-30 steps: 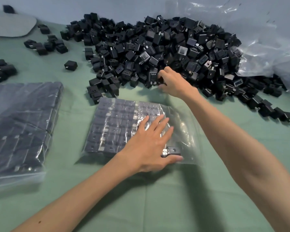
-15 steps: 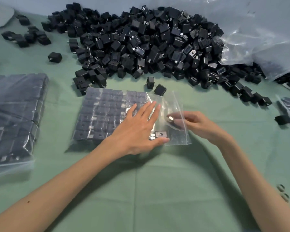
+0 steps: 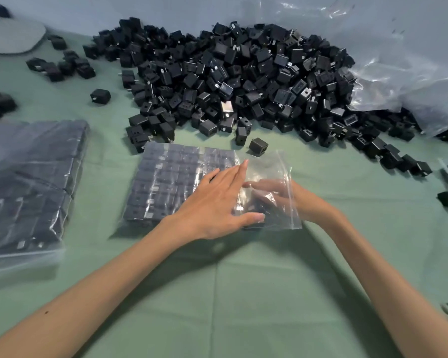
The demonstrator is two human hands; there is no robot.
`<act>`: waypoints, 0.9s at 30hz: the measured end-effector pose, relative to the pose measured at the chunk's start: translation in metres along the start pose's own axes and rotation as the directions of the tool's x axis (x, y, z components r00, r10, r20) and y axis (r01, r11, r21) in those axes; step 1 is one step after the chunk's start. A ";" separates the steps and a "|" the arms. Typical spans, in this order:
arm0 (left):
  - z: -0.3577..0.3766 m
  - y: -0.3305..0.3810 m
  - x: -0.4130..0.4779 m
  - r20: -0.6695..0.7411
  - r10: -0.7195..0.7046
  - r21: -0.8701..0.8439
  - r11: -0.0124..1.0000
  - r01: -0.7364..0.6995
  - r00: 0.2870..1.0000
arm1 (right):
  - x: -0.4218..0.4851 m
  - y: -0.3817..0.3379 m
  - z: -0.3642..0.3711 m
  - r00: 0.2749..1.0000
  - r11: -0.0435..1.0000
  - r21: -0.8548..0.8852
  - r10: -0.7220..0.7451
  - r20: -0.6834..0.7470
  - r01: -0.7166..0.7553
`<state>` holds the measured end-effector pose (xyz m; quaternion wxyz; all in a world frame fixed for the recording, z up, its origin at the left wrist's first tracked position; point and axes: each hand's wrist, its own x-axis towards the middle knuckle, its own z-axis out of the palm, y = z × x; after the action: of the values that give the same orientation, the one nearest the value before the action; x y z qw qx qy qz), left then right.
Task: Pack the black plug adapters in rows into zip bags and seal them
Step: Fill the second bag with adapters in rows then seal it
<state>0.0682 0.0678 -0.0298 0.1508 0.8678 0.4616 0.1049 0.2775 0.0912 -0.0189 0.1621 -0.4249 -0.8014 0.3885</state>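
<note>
Plug adapters [image 3: 230, 73] lie in a broad black heap across the upper middle of the frame, on a green cloth [image 3: 243, 293] that covers the whole table. Crumpled clear plastic [image 3: 398, 73] fills the upper right, touching the heap's edge. A packed bag [image 3: 29, 182] of adapters lies at the left edge. The zip bag [image 3: 171, 182] being filled sits at centre, rows of adapters filling its left part, its mouth towards the right. The left hand [image 3: 217, 202] rests flat on it, fingers straight. The right hand [image 3: 285, 200] is inside the mouth; through the blurred plastic I cannot tell whether it grips anything. One loose adapter [image 3: 258, 146] lies just above the bag
</note>
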 end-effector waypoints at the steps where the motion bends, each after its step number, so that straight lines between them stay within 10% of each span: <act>1: 0.001 0.000 0.000 -0.005 0.003 0.003 1.000 -0.003 1.000 | 0.003 0.001 0.003 1.000 0.999 0.029 0.019 -0.019 -0.019; 27: 0.006 0.005 0.002 0.105 -0.007 0.222 0.975 -0.016 0.994 | -0.014 0.017 0.014 0.981 0.971 0.239 0.034 -0.192 0.013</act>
<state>0.0749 0.0660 -0.0334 0.0764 0.8846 0.4600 0.0072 0.2876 0.0788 -0.0400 0.2878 -0.4424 -0.7267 0.4397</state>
